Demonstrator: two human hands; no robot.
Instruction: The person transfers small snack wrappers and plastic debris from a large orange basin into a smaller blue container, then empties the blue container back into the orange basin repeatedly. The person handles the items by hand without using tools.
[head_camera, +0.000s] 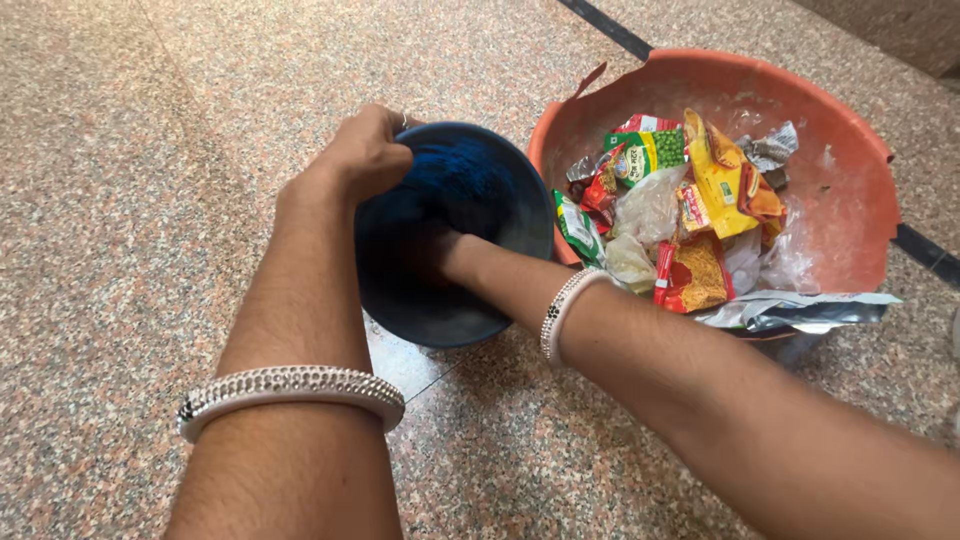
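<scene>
A white beaded bangle (290, 388) circles the near left forearm, whose left hand (365, 155) clamps fingers over the rim of a dark blue plastic bucket (440, 310) on the speckled stone floor (120, 200), steadying it while the right hand (445, 250) reaches inside, fingers hidden, beside a cracked orange plastic tub (850, 190) of crumpled wrappers (690, 210).
</scene>
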